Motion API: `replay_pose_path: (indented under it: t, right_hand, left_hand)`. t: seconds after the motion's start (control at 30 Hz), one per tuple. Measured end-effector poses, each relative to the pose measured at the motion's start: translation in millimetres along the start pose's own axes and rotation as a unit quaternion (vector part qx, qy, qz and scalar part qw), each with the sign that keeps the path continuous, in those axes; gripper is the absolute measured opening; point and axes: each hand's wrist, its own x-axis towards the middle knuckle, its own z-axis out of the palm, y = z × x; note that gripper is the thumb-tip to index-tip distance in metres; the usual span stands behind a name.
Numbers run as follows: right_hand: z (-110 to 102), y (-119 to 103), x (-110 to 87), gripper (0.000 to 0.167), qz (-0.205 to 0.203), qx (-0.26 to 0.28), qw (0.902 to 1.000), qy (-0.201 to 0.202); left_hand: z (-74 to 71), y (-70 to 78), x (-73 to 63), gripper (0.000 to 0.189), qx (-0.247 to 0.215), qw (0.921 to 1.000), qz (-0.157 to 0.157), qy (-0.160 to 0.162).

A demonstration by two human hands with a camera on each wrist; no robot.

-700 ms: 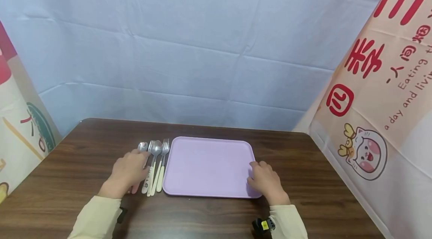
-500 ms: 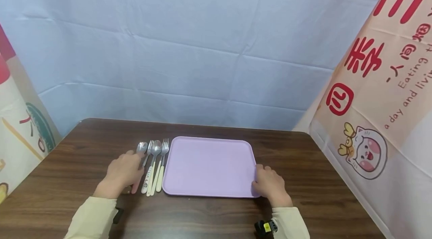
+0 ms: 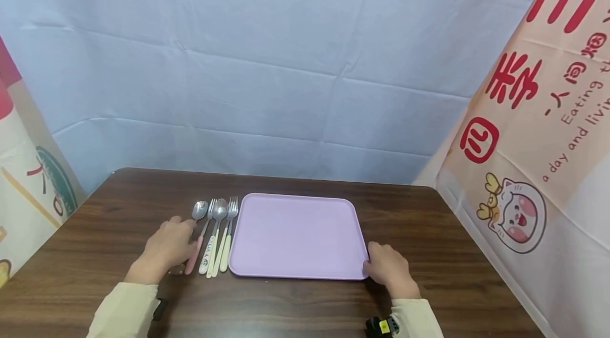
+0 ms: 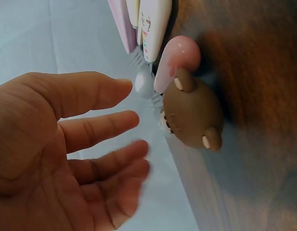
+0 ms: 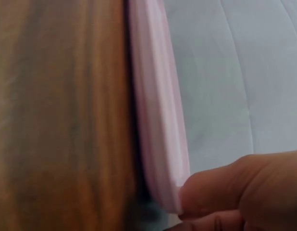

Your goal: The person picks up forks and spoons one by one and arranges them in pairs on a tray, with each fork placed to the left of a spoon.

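A light purple tray (image 3: 297, 237) lies flat on the table. My right hand (image 3: 391, 269) is at its near right corner; in the right wrist view the thumb (image 5: 211, 192) touches the tray's rim, and the other fingers are mostly out of sight. Left of the tray lie several forks and spoons side by side, among them a pink handle (image 3: 193, 261) and a printed white handle (image 3: 206, 257). My left hand (image 3: 167, 245) is beside the leftmost pieces, its fingers loosely extended and holding nothing. Near its fingertips is a brown bear-head handle end (image 4: 191, 110).
The dark wooden table (image 3: 286, 311) ends at a pale blue cloth (image 3: 262, 73) hanging behind it. Printed cloths hang on both sides, the right one (image 3: 524, 142) with red characters and a cartoon cat.
My left hand has drawn left, off the cutlery, uncovering more of the spoon and pink handle. My right hand has slid right and nearer, to outside the tray's rim. The tray looks still.
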Motion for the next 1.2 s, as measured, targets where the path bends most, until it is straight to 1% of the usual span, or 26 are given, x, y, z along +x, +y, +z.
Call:
replay_pose_path:
  t: [0.1,0.13,0.23,0.3,0.43,0.67,0.87,0.97,1.03,1.2]
  right_hand:
    - [3,3,-1.6,0.009,-0.008,-0.001,0.9999,0.011]
    - [4,3,-2.0,0.01,-0.01,-0.003,0.9998,0.015]
    - [6,4,-3.2,0.01,-0.015,-0.007,0.9996,0.023]
    - [6,3,-3.8,0.01,-0.017,-0.008,0.9994,0.028]
    - [6,3,-5.3,0.01,-0.016,-0.006,0.9993,0.033]
    - [9,5,-4.1,0.01,-0.017,0.004,0.9988,0.046]
    - [8,3,-3.1,0.007,-0.003,0.014,0.9995,0.027]
    - [9,2,-1.7,0.006,0.004,0.016,0.9998,0.014]
    - [9,1,-0.3,0.006,0.008,0.019,0.9998,0.007]
    - [9,0,2.0,0.006,0.018,0.024,0.9996,-0.003]
  left_hand:
    - [2.9,1.2,0.2,0.012,-0.022,0.9996,-0.001,-0.017]
    - [3.5,2.2,-0.1,0.01,-0.032,0.9992,-0.002,-0.025]
    - [5.1,5.6,-1.3,0.018,-0.059,0.9971,-0.004,-0.047]
    - [5.4,7.4,-2.2,0.023,-0.07,0.9961,0.001,-0.054]
    - [5.8,9.1,-2.0,0.027,-0.075,0.9956,0.008,-0.055]
    - [6.5,9.6,-0.2,0.022,-0.081,0.995,0.008,-0.057]
    - [8.1,10.7,1.7,0.026,-0.076,0.9955,0.012,-0.055]
    - [9.3,10.8,2.6,0.027,-0.071,0.9961,0.006,-0.052]
    - [10.4,10.7,3.2,0.027,-0.07,0.996,-0.003,-0.056]
    - [13.3,9.8,4.3,0.026,-0.071,0.9955,-0.018,-0.061]
